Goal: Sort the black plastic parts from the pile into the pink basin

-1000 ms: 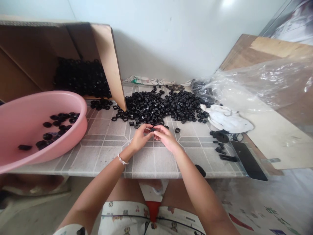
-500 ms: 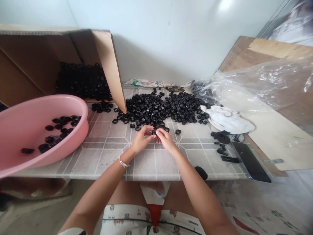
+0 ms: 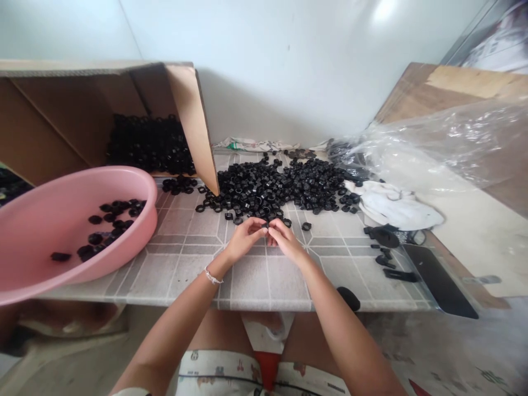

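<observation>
My left hand (image 3: 244, 240) and my right hand (image 3: 284, 238) meet over the front edge of a heap of small black ring-shaped parts (image 3: 264, 184). Between the fingertips of both hands is one small black part (image 3: 267, 225), mostly covered by the fingers. A few loose rings lie close by, one of them (image 3: 306, 226) to the right of my right hand. At the left, a pink basin (image 3: 136, 250) holds several black pieces. Behind it, a cardboard box (image 3: 198, 126) lying open contains many more black rings.
On the right are a white cloth (image 3: 398, 206), clear plastic film (image 3: 454, 143), a dark phone-like slab (image 3: 439, 280) and several black pieces. A round black object (image 3: 348, 298) sits at the table's front edge (image 3: 256, 304).
The whole view has shifted slightly, so things appear a little lower and further right. Both hands stay together, and the black part between them is now more covered by the fingers.
</observation>
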Demonstrator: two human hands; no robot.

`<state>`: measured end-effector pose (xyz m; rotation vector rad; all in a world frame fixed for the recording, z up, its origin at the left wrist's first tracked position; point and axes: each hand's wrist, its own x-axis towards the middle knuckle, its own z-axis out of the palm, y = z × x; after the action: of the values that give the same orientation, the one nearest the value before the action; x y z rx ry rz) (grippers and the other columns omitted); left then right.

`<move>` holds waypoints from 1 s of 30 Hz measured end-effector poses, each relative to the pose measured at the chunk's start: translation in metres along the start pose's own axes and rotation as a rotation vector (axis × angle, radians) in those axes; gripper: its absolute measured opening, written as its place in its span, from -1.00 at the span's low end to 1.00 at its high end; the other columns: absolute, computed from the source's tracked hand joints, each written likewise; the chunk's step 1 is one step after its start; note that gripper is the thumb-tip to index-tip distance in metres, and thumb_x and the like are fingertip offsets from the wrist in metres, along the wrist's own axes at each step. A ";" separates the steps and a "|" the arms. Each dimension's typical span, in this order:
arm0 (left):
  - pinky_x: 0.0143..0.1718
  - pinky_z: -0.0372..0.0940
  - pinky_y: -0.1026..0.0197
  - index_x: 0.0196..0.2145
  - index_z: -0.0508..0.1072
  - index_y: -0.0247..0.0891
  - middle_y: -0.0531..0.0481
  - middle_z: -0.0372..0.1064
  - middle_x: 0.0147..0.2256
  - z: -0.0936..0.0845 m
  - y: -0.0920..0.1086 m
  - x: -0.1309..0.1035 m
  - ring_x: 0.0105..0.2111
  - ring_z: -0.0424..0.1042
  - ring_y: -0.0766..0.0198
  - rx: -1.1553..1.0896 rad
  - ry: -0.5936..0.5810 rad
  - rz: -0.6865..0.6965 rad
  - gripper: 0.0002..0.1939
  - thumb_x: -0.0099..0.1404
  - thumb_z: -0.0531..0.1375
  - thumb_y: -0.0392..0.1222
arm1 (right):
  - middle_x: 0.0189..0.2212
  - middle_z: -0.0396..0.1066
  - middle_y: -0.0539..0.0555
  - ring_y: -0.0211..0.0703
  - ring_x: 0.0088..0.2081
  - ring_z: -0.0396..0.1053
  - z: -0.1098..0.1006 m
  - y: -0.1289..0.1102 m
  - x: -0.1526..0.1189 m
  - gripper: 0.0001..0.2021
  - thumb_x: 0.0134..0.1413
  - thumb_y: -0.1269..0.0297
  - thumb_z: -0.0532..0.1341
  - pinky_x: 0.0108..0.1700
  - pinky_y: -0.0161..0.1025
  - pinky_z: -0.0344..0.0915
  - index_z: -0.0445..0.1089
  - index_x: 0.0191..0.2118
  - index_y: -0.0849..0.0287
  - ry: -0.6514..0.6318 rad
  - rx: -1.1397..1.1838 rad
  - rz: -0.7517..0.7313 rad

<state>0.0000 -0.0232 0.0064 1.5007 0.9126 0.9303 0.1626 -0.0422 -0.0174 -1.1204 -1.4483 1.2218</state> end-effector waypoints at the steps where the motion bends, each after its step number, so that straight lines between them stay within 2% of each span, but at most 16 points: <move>1: -0.11 0.32 0.14 -0.22 0.37 -0.29 -0.04 0.45 -0.26 0.000 0.000 0.000 -0.24 0.45 0.24 -0.003 -0.010 -0.004 -0.64 0.14 0.27 0.00 | -0.57 0.24 -0.10 -0.28 -0.54 0.23 0.000 0.000 0.000 -0.80 0.13 0.07 0.07 -0.47 -0.30 0.14 0.19 -0.30 0.09 0.000 -0.025 -0.007; 7: -0.18 0.32 0.14 -0.30 0.36 -0.30 0.00 0.43 -0.36 0.000 -0.004 0.002 -0.32 0.44 0.26 -0.011 -0.072 0.000 -0.63 0.11 0.29 0.05 | -0.65 0.15 -0.12 -0.28 -0.57 0.16 0.003 -0.005 -0.003 -0.76 0.16 0.06 0.03 -0.45 -0.29 0.10 0.16 -0.41 0.10 0.023 -0.122 -0.053; 10: -0.16 0.31 0.15 -0.25 0.36 -0.29 -0.02 0.41 -0.30 0.002 -0.005 0.001 -0.28 0.42 0.27 0.041 -0.011 0.062 -0.64 0.08 0.32 -0.04 | -0.67 0.10 -0.12 -0.28 -0.59 0.12 0.005 -0.008 -0.005 -0.68 0.17 -0.02 0.01 -0.48 -0.29 0.08 0.12 -0.47 0.09 0.038 -0.111 -0.046; 13: -0.14 0.29 0.18 -0.17 0.34 -0.25 -0.06 0.36 -0.19 0.005 -0.004 0.000 -0.20 0.38 0.27 0.126 0.086 0.199 -0.60 0.06 0.35 -0.14 | -0.69 0.07 -0.11 -0.28 -0.61 0.09 0.007 -0.008 -0.004 -0.60 0.15 -0.12 0.00 -0.50 -0.28 0.05 0.10 -0.51 0.08 0.052 -0.061 -0.014; 16: -0.16 0.29 0.20 -0.15 0.31 -0.23 -0.06 0.34 -0.17 0.007 -0.004 0.000 -0.20 0.36 0.28 0.142 0.102 0.253 -0.61 0.10 0.32 -0.16 | -0.68 0.08 -0.11 -0.27 -0.60 0.10 0.007 -0.006 -0.003 -0.57 0.13 -0.18 0.00 -0.50 -0.28 0.06 0.09 -0.50 0.08 0.058 -0.007 -0.004; 21: -0.18 0.31 0.20 -0.15 0.31 -0.28 -0.03 0.36 -0.26 0.005 -0.006 0.002 -0.27 0.39 0.31 0.062 0.058 0.165 -0.65 0.14 0.29 -0.16 | -0.59 0.15 -0.10 -0.27 -0.57 0.16 0.004 -0.005 -0.001 -0.65 0.16 -0.13 -0.01 -0.47 -0.28 0.13 0.19 -0.32 0.07 0.030 0.010 -0.040; 24: -0.18 0.31 0.20 -0.18 0.36 -0.30 -0.03 0.38 -0.25 0.002 -0.007 0.002 -0.30 0.40 0.32 0.080 0.057 0.141 -0.67 0.11 0.31 -0.17 | -0.59 0.17 -0.11 -0.25 -0.55 0.20 0.002 -0.005 -0.002 -0.72 0.19 -0.04 0.01 -0.44 -0.28 0.16 0.23 -0.24 0.06 -0.006 -0.095 -0.071; 27: -0.24 0.34 0.20 -0.15 0.36 -0.29 -0.04 0.40 -0.25 0.000 -0.008 0.003 -0.31 0.42 0.30 0.075 0.018 0.082 -0.63 0.12 0.30 -0.11 | -0.59 0.20 -0.09 -0.22 -0.54 0.23 0.001 -0.004 -0.003 -0.73 0.23 0.03 -0.03 -0.41 -0.26 0.19 0.25 -0.15 0.07 0.021 -0.201 -0.086; 30: -0.25 0.35 0.18 -0.12 0.36 -0.29 -0.02 0.41 -0.32 0.000 -0.007 0.003 -0.33 0.44 0.27 0.041 -0.039 0.025 -0.60 0.16 0.27 -0.02 | -0.44 0.35 0.00 -0.17 -0.42 0.33 0.001 -0.001 -0.002 -0.73 0.24 0.10 -0.03 -0.31 -0.22 0.24 0.25 -0.08 0.08 0.059 -0.286 -0.126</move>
<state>0.0005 -0.0194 -0.0005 1.5627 0.8912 0.9027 0.1617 -0.0446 -0.0165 -1.2230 -1.6582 0.9061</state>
